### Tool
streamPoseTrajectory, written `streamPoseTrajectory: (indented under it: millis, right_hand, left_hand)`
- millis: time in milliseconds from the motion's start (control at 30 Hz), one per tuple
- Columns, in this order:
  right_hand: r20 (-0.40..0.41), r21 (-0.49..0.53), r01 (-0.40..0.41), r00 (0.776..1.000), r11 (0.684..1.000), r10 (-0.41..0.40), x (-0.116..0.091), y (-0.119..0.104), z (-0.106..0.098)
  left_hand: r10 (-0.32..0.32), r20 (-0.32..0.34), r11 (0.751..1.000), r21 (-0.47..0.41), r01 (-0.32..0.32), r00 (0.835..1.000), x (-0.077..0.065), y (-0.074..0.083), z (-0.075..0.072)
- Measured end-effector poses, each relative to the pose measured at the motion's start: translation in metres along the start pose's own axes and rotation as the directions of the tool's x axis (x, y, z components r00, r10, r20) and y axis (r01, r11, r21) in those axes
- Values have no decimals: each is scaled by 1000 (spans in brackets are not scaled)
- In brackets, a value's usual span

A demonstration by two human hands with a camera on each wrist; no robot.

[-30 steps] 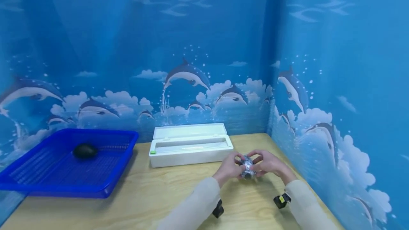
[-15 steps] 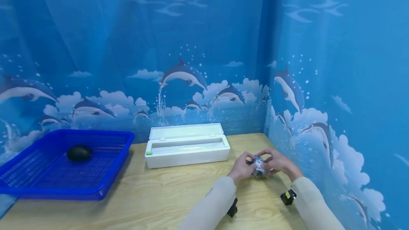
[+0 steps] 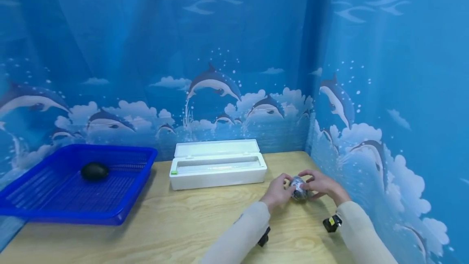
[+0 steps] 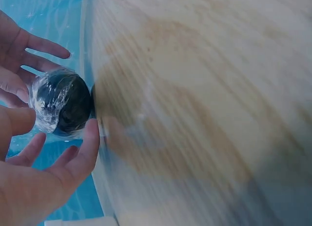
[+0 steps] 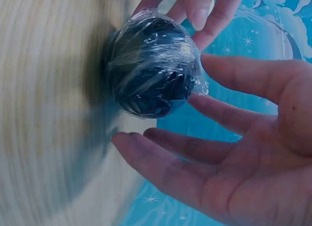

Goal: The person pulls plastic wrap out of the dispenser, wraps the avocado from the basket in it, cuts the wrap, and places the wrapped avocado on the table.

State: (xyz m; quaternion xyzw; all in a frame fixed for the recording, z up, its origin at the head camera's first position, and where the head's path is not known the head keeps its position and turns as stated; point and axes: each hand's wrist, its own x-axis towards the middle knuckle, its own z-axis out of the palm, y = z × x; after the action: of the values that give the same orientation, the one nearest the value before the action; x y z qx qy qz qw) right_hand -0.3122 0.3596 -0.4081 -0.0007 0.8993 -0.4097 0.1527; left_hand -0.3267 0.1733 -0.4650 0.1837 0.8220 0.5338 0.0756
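Observation:
A dark round object wrapped in crinkled cling film (image 3: 298, 188) sits on the table at the right, between both hands. My left hand (image 3: 277, 192) holds its left side, with thumb and fingers curved around it. From the right, my right hand (image 3: 322, 185) holds it with the index finger over the top and the thumb on the near side. In the right wrist view, the thumb and a finger of the right hand (image 5: 243, 153) meet the loose film at the edge of the wrapped object (image 5: 153, 65), while lower fingers stand apart from it. The left wrist view shows the left hand (image 4: 53, 177) below the wrapped object (image 4: 61, 102).
A long white cling film dispenser (image 3: 220, 180) stands behind the hands with its lid raised and a green tab at its left end. At the left, a blue plastic basket (image 3: 121, 215) holds a dark oval object (image 3: 94, 171). Dolphin-printed curtains (image 3: 220, 31) border the table.
Both hands and the wrapped object have shifted right, away from the dispenser, mostly in the first half second. A dark patch at the object's near underside no longer shows in the head view.

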Motion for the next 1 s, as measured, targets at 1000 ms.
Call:
streamPoseTrajectory:
  millis: [1000]
  right_hand:
    - [-85,-184,62,993,981,-79,13,-35,21]
  left_hand:
    - [48,165,998,-45,-41,985,-23,-16,-52]
